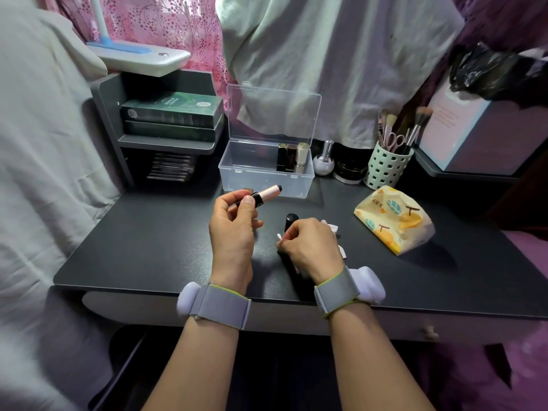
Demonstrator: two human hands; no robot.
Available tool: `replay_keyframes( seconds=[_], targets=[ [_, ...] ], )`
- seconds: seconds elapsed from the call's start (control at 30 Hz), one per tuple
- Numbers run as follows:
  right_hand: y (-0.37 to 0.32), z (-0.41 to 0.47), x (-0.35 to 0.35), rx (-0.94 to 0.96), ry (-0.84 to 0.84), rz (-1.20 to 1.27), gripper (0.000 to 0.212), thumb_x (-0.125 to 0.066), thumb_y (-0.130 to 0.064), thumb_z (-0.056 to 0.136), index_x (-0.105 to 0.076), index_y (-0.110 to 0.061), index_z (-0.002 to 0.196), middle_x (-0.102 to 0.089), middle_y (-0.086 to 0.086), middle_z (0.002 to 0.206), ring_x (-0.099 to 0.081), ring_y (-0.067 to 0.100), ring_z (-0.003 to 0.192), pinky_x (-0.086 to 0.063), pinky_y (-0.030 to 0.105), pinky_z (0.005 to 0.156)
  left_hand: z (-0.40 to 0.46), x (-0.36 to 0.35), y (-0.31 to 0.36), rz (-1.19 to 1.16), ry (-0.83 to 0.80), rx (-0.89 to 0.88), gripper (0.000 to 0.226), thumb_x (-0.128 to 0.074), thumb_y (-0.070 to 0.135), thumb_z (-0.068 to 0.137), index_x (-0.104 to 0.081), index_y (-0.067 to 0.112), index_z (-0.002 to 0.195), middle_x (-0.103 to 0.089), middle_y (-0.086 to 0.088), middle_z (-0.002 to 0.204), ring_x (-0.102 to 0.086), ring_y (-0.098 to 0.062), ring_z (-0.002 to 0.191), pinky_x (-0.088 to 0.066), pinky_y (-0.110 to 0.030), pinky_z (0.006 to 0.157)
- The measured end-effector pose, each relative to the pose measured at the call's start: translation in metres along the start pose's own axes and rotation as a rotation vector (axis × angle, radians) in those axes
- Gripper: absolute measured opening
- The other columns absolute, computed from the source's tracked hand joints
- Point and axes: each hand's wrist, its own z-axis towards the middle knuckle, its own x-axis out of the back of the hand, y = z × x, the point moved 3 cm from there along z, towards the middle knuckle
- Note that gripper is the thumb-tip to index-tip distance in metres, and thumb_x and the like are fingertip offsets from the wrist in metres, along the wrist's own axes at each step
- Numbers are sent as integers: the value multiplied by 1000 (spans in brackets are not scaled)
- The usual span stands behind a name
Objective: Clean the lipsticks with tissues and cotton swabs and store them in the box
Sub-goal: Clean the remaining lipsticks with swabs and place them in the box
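Above the worktop (166,232) our left hand (234,229) pinches a lipstick (264,193), right hand (308,247) a swab (279,237) (tiny); a loose pinch could drop either.

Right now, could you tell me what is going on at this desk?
A person is cleaning lipsticks at a dark desk. The left hand holds a pink-and-black lipstick up in front of the clear box, whose lid stands open and which already holds a few lipsticks. The right hand pinches a cotton swab beside a black lipstick cap standing on the desk. A tissue pack lies to the right.
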Motion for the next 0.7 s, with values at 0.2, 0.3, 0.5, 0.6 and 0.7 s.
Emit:
replay_keyframes(
  seconds=[0.2, 0.3, 0.5, 0.6, 0.7],
  targets=[
    [-6, 3, 13, -11, 39, 267, 11, -69, -25, 82, -76, -17, 78, -76, -1, 79, -69, 21, 85, -54, 35, 86, -2, 0, 0, -33, -12, 29, 10, -58, 6, 99, -62, 15, 101, -64, -2, 89, -60, -4, 66, -57, -24, 72],
    [-10, 5, 18, -91, 52, 623, 10, -66, -16, 82, -75, -15, 78, -72, -3, 66, -62, 13, 62, -56, 33, 69, -3, 0, 2, -68, -20, 60, 10, -60, 5, 98, -61, 13, 103, -63, -7, 96, -65, -5, 69, -59, -24, 76],
    [-17, 2, 23, -213, -103, 1049, 22, -76, -35, 87, -72, -14, 93, -70, 0, 80, -56, 8, 66, -40, 21, 58, -8, -6, 3, -120, -55, 100, 17, -61, 1, 96, -59, 5, 113, -62, -12, 104, -65, -25, 94, -59, -23, 76],
    [-18, 3, 17, -215, -98, 1114, 26, -77, -37, 85, -72, -13, 94, -70, 0, 79, -57, 10, 70, -39, 23, 60, -13, -9, 3, -134, -90, 120, 15, -60, -2, 96, -58, 3, 111, -66, -7, 101, -66, -27, 96, -60, -23, 77],
    [-19, 5, 15, -189, -71, 1190, 18, -77, -30, 86, -71, -13, 87, -67, 0, 75, -53, 6, 60, -35, 23, 56, -16, -11, 2, -121, -123, 137, 13, -60, -2, 96, -59, 4, 108, -68, -13, 101, -69, -22, 87, -60, -25, 79]
  ],
)
